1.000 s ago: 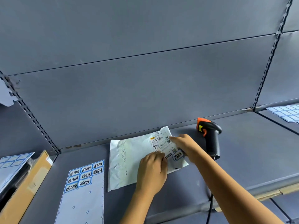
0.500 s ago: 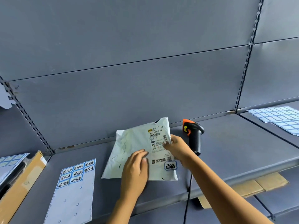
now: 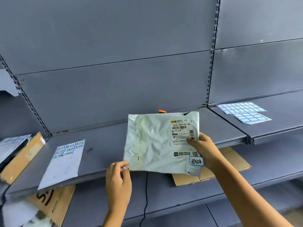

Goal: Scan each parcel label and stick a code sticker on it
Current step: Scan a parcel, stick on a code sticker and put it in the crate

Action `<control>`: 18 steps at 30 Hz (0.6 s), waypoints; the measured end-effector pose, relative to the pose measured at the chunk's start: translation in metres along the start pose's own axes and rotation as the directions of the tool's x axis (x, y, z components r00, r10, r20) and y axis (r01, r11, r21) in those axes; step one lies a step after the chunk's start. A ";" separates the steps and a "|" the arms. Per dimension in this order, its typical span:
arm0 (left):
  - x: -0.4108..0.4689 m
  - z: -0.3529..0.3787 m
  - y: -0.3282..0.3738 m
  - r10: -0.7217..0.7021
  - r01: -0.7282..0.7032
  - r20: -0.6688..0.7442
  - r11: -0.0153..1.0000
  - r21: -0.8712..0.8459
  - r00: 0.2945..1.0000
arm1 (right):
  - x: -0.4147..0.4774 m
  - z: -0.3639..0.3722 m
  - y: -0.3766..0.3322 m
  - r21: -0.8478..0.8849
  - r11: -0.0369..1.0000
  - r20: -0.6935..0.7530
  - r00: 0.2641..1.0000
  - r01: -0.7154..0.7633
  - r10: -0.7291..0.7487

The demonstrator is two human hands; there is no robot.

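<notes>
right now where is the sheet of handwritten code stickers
In the head view the sticker sheet lies flat on the shelf at left, between the cardboard box and the held parcel.

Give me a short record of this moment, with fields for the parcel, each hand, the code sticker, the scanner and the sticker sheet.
parcel: white mailer, held up, label side facing camera
left hand: pinches the lower left corner
right hand: grips the right edge, thumb on the shipping label
code sticker: stuck near the lower right corner
scanner: mostly hidden behind parcel, only orange tip shows
sticker sheet: flat on shelf, left of parcel
</notes>
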State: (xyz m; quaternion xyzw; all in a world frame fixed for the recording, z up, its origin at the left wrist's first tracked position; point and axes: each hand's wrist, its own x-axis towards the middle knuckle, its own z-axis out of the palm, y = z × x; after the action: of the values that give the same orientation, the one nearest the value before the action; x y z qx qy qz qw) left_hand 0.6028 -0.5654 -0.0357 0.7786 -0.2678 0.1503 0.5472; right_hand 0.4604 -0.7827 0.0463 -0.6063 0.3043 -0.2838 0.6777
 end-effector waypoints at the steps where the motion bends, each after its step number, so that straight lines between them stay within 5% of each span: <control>1: -0.009 0.000 0.004 -0.031 0.031 0.012 0.999 -0.015 0.999 | -0.008 -0.012 0.001 0.017 1.000 -0.026 1.000 -0.004 0.004; 9: -0.071 0.041 0.058 -0.032 0.057 0.352 0.997 -0.059 0.935 | -0.106 -0.130 0.017 0.024 0.999 -0.308 0.951 -0.024 0.030; 18: -0.148 0.074 0.098 0.132 -0.100 0.729 0.991 -0.088 0.671 | -0.260 -0.222 0.036 0.144 0.987 -0.707 0.705 0.063 0.058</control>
State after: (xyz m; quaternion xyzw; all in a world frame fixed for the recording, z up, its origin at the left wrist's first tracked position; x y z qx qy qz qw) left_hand 0.4215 -0.6229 -0.0643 0.7437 -0.5164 -0.1450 0.3989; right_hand 0.1234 -0.7268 0.0111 -0.3956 0.5169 -0.5189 0.5541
